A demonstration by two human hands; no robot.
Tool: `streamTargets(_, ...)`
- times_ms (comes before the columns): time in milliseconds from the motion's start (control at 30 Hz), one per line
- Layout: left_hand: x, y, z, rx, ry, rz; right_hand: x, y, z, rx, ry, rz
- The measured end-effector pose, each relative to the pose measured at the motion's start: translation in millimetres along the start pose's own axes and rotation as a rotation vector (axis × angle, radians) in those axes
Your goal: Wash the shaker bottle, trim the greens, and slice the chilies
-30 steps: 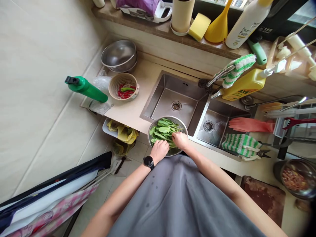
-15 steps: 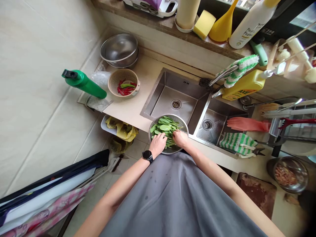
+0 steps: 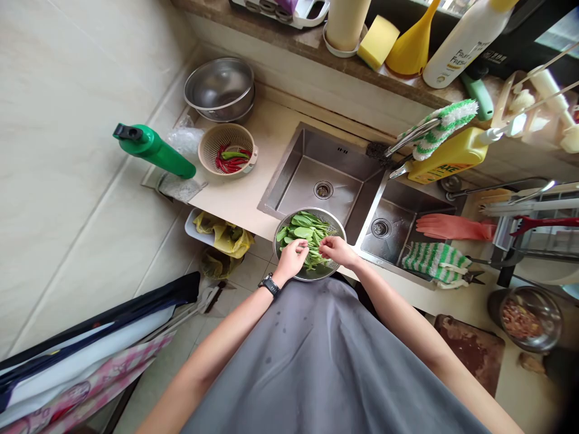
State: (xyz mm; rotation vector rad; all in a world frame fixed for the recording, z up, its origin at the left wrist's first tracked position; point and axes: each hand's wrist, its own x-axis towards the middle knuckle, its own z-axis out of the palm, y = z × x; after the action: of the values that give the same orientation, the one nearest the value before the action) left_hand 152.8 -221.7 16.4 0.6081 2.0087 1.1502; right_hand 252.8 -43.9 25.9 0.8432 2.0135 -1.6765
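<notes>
the two hands are apart from each other, and both are over the greens (image 3: 304, 232), which lie in a strainer (image 3: 312, 276). the left hand (image 3: 292, 258) has its fingers bent at the lower left side of the greens. the right hand (image 3: 337, 251) is near it, over the stems, with its fingertips close together. i cannot tell if either hand pinches a leaf or a stem. a dark watch (image 3: 270, 285) is on the left wrist.

the strainer is just before the grey garment (image 3: 325, 361), at the near edge of the large sink (image 3: 298, 187); what supports it, i cannot tell. to the right is the small sink (image 3: 391, 232), with a pink glove (image 3: 452, 227) and a striped cloth (image 3: 432, 259) at its side. on the counter (image 3: 266, 138), a basket (image 3: 208, 158) contains red peppers (image 3: 235, 167) and one green pepper (image 3: 230, 155), and steel bowls (image 3: 221, 90) stand behind it.
</notes>
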Motion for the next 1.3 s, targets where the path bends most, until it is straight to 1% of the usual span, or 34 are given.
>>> streamTargets(100, -3.3, 1.9, -5.6, 0.299, 0.085, 0.151, -2.7, -1.4, 0.7, -0.506, 0.156, -0.077)
streamTargets(167, -7.3, 2.9, -8.6, 0.524, 0.082, 0.263, -4.6, -1.5, 3.3, -0.745, 0.207, -0.088)
streamTargets(200, -9.2, 3.0, -9.6, 0.626, 0.051, 0.312, -5.0, -1.1, 5.5, -0.804, 0.213, -0.093)
streamTargets(300, -13.8, 1.0, -10.8, 0.866, -0.108, 0.398, -2.8, 1.5, 15.4, -0.825, 0.187, -0.144)
streamTargets(367, -15.8, -1.4, -10.9, 0.967, -0.169, 0.391, 1.6, 3.1, 23.1, -0.796, 0.152, -0.167)
streamTargets(433, -17.2, -3.4, -11.0, 1.018, -0.171, 0.366, 6.9, 3.4, 30.1, -0.775, 0.137, -0.162)
streamTargets(567, -19.0, -4.5, -10.9, 1.018, -0.148, 0.341, 13.3, -0.7, 38.8, -0.757, 0.144, -0.141)
streamTargets(700, -19.9, -5.5, -9.5, 1.007, -0.140, 0.312, 11.2, -5.3, 40.7, -0.737, 0.155, -0.131)
streamTargets(833, -22.4, -6.8, -8.0, 0.960, -0.108, 0.305, 8.9, -2.8, 38.2, -0.760, 0.134, -0.123)
streamTargets(900, -24.2, -5.7, -7.9, 0.922, -0.079, 0.304, 8.6, 0.9, 36.1, -0.697, 0.151, -0.118)
streamTargets(967, -25.5, -3.2, -8.0, 0.869, -0.032, 0.296, 7.8, 5.5, 33.7, -0.549, 0.193, -0.129)
streamTargets(1033, -25.4, 0.0, -8.1, 0.774, 0.025, 0.282, 6.0, 10.1, 31.2, -0.285, 0.194, -0.128)
streamTargets(1133, -21.7, 3.9, -7.5, 0.484, 0.072, 0.248, -0.1, 13.9, 27.7, 0.215, 0.090, -0.080)
streamTargets(1200, -17.7, 5.4, -6.6, 0.231, 0.041, 0.185, -6.3, 12.9, 25.5, 0.446, 0.011, -0.057)
streamTargets(1300, -12.1, 6.7, -5.3, -0.065, -0.073, 0.071, -16.7, 7.7, 22.7, 0.606, -0.069, -0.050)
